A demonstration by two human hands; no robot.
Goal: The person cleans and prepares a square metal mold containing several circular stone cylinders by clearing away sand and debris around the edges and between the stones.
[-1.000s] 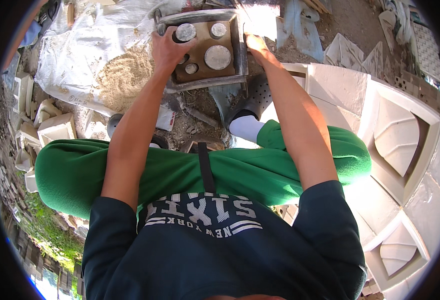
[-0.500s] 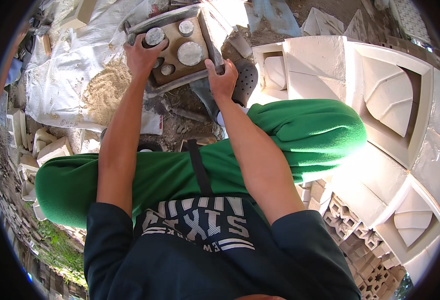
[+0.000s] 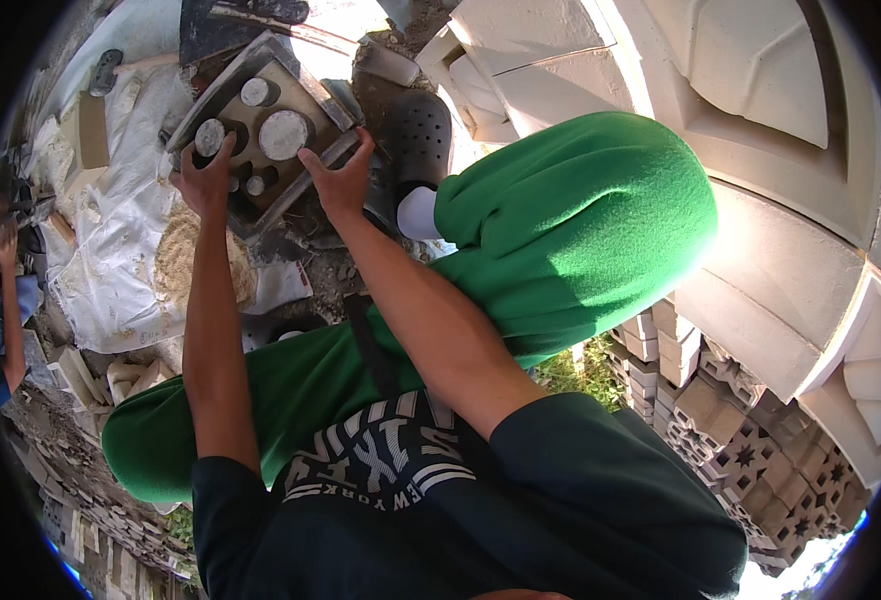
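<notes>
A square tray-like mould (image 3: 313, 84) with a grey rim lies tilted in view at the upper left. Round whitish cylinders stand inside it: a large one (image 3: 285, 135), two middling ones and smaller ones near its close corner. My left hand (image 3: 201, 184) grips the left near side, its thumb reaching over the rim beside the left cylinder (image 3: 210, 137). On the right near side, my right hand (image 3: 343, 186) holds the rim with thumb and forefinger spread along it. The fingers under the outer walls are partly hidden.
A sand heap (image 3: 193, 258) lies on a white sheet (image 3: 86, 305). Beyond the mould are a dark board (image 3: 201, 38) and a stick (image 3: 286, 25). My clog (image 3: 423, 135) is close by. Pale cast blocks (image 3: 546, 45) and stacked pierced blocks (image 3: 761, 475) flank the right; another person's arm (image 3: 11, 310) shows left.
The mould and both hands appear farther left and turned, as my body and the view have swung round. My hands keep their hold. Another person's arm has come into view at the left.
</notes>
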